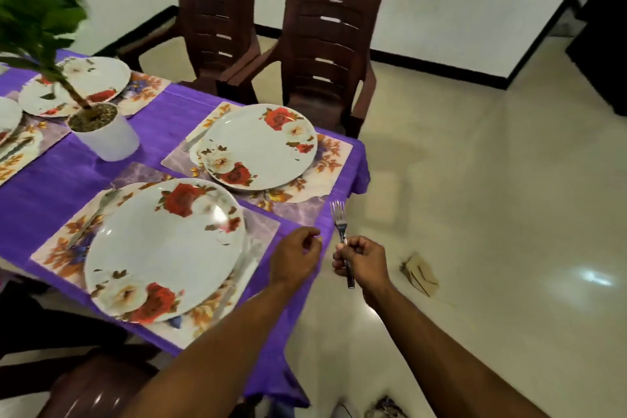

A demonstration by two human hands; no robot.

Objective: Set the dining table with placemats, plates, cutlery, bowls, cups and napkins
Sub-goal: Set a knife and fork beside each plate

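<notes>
My right hand (360, 260) grips a bunch of steel forks (341, 227) upright, just off the table's right edge. My left hand (296, 254) hovers beside it over the purple tablecloth (169, 125), fingers curled and holding nothing. A rose-patterned plate (164, 248) sits on the near floral placemat (261, 227), with a fork (246, 260) lying along its right side and a knife (91, 217) on its left. A second plate (261, 146) rests on the far placemat (334, 154), a knife (196, 137) at its left. More plates (73, 86) lie at the far left.
A white pot with a green plant (105, 132) stands mid-table. Two brown plastic chairs (325, 54) face the table's far side, and another chair (91, 383) is at the near left. A small brown object (420, 275) lies on the glossy floor at right.
</notes>
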